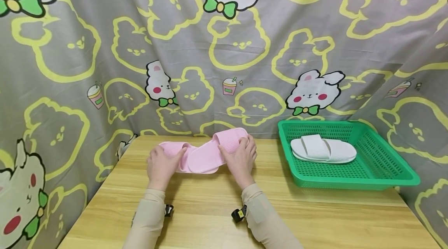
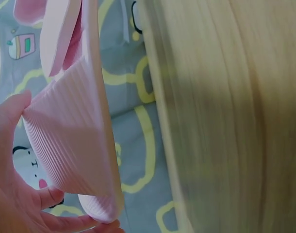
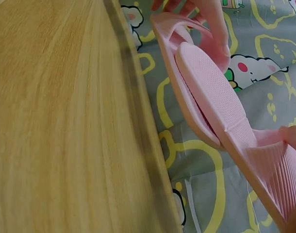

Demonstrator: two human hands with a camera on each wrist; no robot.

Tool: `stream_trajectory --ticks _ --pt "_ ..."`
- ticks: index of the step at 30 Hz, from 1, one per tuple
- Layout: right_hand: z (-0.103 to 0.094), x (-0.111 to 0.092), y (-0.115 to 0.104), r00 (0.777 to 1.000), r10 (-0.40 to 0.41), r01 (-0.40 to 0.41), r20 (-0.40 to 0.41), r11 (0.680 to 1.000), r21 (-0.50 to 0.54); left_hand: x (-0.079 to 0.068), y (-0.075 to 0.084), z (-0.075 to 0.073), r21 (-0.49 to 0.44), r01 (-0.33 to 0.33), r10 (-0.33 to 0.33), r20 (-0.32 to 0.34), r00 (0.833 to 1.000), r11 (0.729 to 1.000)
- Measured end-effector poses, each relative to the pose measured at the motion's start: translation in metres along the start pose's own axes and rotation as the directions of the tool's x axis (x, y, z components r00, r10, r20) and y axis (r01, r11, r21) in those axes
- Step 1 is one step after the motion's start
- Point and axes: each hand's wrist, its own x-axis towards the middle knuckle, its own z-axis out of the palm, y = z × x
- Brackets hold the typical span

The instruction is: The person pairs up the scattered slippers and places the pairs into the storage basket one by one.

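Observation:
Two pink slippers overlap heel over heel, toe ends pointing apart. My left hand (image 1: pixel 163 166) grips the left pink slipper (image 2: pixel 73 131) at its ribbed strap, the thumb on the strap and fingers round the toe end. The right pink slipper (image 1: pixel 206 154) lies with its heel on top of the left one's sole. My right hand (image 1: pixel 241 159) holds it by the strap and toe end, thumb at the strap's edge. In the right wrist view, the overlapping soles (image 3: pixel 211 92) appear tilted, with a thin gap between them.
A green plastic basket (image 1: pixel 350 181) stands at the right on the wooden table (image 1: pixel 206 210). A pair of white slippers (image 1: pixel 341 151) lies inside it, one overlapping the other. A patterned grey curtain (image 1: pixel 245 113) hangs behind the table.

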Motion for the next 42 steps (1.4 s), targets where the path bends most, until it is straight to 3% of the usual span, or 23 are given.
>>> stream_trajectory --ticks 32,42 --pt "0.004 -0.007 -0.008 1.0 -0.001 0.002 -0.016 0.999 0.035 -0.011 0.013 0.01 0.105 -0.064 0.061 0.035 0.998 0.992" --pt "0.006 -0.01 -0.008 0.997 -0.02 0.022 -0.07 1.0 0.02 -0.014 0.016 0.013 0.092 -0.076 0.073 0.031 0.997 0.993"
